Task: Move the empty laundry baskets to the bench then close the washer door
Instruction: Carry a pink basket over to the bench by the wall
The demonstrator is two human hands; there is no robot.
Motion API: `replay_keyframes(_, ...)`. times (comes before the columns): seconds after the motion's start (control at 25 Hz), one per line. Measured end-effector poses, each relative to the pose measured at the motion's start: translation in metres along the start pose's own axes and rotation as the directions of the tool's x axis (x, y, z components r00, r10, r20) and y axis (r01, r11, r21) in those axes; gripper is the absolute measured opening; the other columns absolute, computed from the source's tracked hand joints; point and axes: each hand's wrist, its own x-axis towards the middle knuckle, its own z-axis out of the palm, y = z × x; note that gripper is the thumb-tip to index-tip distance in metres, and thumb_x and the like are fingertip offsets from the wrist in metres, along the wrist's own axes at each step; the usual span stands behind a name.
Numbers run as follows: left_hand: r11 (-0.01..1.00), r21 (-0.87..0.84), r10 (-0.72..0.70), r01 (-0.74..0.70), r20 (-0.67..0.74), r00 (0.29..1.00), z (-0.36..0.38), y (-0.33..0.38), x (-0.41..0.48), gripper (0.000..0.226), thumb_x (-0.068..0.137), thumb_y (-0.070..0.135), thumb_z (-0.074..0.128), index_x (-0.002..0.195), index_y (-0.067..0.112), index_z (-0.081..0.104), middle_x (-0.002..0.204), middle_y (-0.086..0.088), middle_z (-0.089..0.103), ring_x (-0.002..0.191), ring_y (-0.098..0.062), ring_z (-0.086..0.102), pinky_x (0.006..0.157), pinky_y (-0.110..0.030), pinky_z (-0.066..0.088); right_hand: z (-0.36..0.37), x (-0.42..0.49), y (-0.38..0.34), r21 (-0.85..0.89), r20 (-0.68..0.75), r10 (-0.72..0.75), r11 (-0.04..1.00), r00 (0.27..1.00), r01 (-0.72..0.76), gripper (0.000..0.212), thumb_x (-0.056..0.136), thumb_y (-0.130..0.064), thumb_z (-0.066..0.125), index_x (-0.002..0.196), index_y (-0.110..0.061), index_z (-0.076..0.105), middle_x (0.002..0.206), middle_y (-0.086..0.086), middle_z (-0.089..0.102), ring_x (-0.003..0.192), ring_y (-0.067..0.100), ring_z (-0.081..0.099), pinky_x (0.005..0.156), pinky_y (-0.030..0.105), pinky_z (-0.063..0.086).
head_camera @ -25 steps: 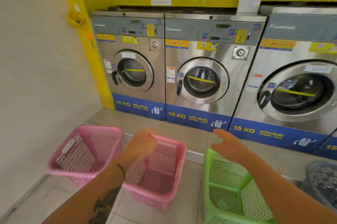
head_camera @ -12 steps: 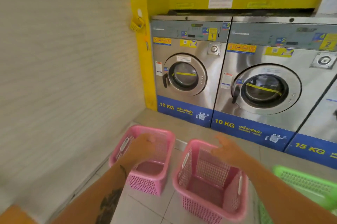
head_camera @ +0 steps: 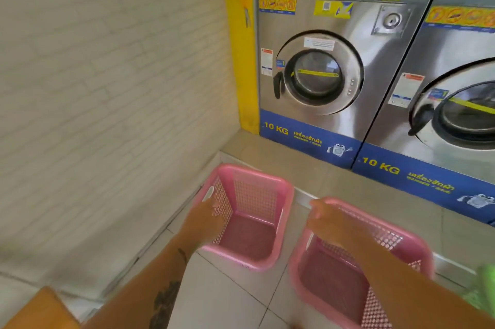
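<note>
Two empty pink mesh baskets stand on the tiled floor in front of the washers. My left hand (head_camera: 206,221) lies over the left rim of the left pink basket (head_camera: 254,221), beside its handle slot, with the fingers curled onto the inner mesh. My right hand (head_camera: 328,221) is at the near-left rim of the right pink basket (head_camera: 375,283), fingers loosely bent; whether they grip the rim is unclear. Behind the baskets, the left 10 KG washer (head_camera: 318,74) and the one next to it (head_camera: 460,114) both show round doors that look shut.
A pale brick-pattern wall (head_camera: 107,87) runs close along the left. A raised tiled step (head_camera: 308,173) carries the washers. A green basket (head_camera: 482,285) pokes in at the right edge. A brown wooden corner (head_camera: 37,310) shows at the bottom left.
The view has swung left and down, closer to the pink baskets. My left hand has dropped onto the left basket's rim and my right hand has come down to the right basket's rim.
</note>
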Motion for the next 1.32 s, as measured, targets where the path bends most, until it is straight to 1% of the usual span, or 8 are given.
replay_keyframes(0.12,0.997,0.031,-0.069,0.069,-0.010,0.998,0.012,-0.015,0.045,0.047,0.089,0.030,0.049,0.135,0.019,0.048,0.133,-0.008,0.053,0.108,-0.022,0.055,0.088,-0.033,0.052,0.004,0.046,-0.005,0.002,0.039,0.004,1.000,0.999,-0.004,0.048,0.086,-0.016,0.053,0.133,-0.014,0.046,0.081,-0.006,0.051,0.064,0.009,0.045,0.053,0.016,0.032)
replay_keyframes(0.24,0.983,0.159,-0.096,0.095,-0.004,0.995,0.029,-0.031,0.087,0.062,0.084,0.036,0.053,0.143,0.023,0.036,0.144,-0.005,0.044,0.127,-0.028,0.044,0.104,-0.045,0.043,0.013,0.092,-0.006,0.082,0.103,0.051,0.995,0.993,-0.060,0.057,0.088,-0.009,0.055,0.143,-0.010,0.038,0.122,0.015,0.058,0.087,0.017,0.049,0.068,0.024,0.042)
replay_keyframes(0.48,0.965,0.261,-0.026,0.020,0.019,0.999,0.076,-0.082,0.176,0.072,0.079,0.038,0.052,0.145,0.027,0.027,0.151,-0.003,0.031,0.133,-0.028,0.034,0.108,-0.047,0.034,0.066,0.185,0.005,0.096,0.119,0.151,0.982,0.981,-0.163,0.060,0.088,-0.010,0.057,0.143,-0.015,0.035,0.111,0.015,0.058,0.072,0.018,0.064,0.051,0.020,0.049)
replay_keyframes(0.68,0.963,0.268,0.015,-0.016,0.004,1.000,0.131,-0.156,0.271,0.083,0.071,0.027,0.063,0.145,0.023,0.025,0.150,-0.014,0.028,0.136,-0.034,0.029,0.108,-0.053,0.032,0.149,0.262,0.017,0.072,0.064,0.284,0.955,0.957,-0.288,0.071,0.086,-0.014,0.059,0.147,-0.032,0.025,0.137,0.012,0.048,0.126,0.032,0.050,0.094,0.049,0.052)
replay_keyframes(0.76,0.966,0.256,0.006,-0.010,0.018,1.000,0.153,-0.183,0.303,0.086,0.072,0.016,0.064,0.145,0.023,0.020,0.153,-0.017,0.022,0.138,-0.036,0.026,0.108,-0.054,0.031,0.180,0.286,0.024,0.064,0.033,0.320,0.945,0.947,-0.322,0.085,0.080,-0.007,0.060,0.146,-0.038,0.017,0.136,0.008,0.045,0.117,0.028,0.051,0.071,0.032,0.055)
replay_keyframes(1.08,0.958,0.274,0.027,-0.087,0.215,0.976,0.193,-0.248,0.364,0.114,0.065,0.001,0.076,0.149,0.025,0.003,0.142,-0.014,0.022,0.077,-0.025,0.049,0.063,-0.036,0.053,0.239,0.327,0.022,0.000,-0.118,0.413,0.909,0.903,-0.416,0.104,0.074,0.000,0.063,0.150,-0.035,0.002,0.136,0.014,0.021,0.107,0.048,0.047,0.079,0.053,0.053)
replay_keyframes(1.24,0.976,0.218,-0.051,0.025,0.116,0.992,0.156,-0.256,0.356,0.108,0.061,0.015,0.073,0.149,0.029,0.012,0.133,-0.005,0.032,0.087,-0.029,0.054,0.064,-0.041,0.055,0.196,0.334,-0.007,-0.043,-0.124,0.273,0.959,0.954,-0.280,0.107,0.073,0.010,0.061,0.152,-0.034,0.003,0.135,0.010,0.032,0.099,0.035,0.055,0.064,0.043,0.057)
replay_keyframes(1.32,0.976,0.200,-0.096,0.086,0.040,0.995,0.125,-0.258,0.339,0.102,0.060,0.017,0.071,0.146,0.032,0.020,0.130,-0.004,0.037,0.093,-0.033,0.056,0.066,-0.040,0.054,0.167,0.332,-0.032,-0.063,-0.123,0.189,0.978,0.974,-0.198,0.102,0.076,0.009,0.056,0.153,-0.033,0.004,0.134,0.012,0.039,0.106,0.034,0.056,0.075,0.046,0.056)
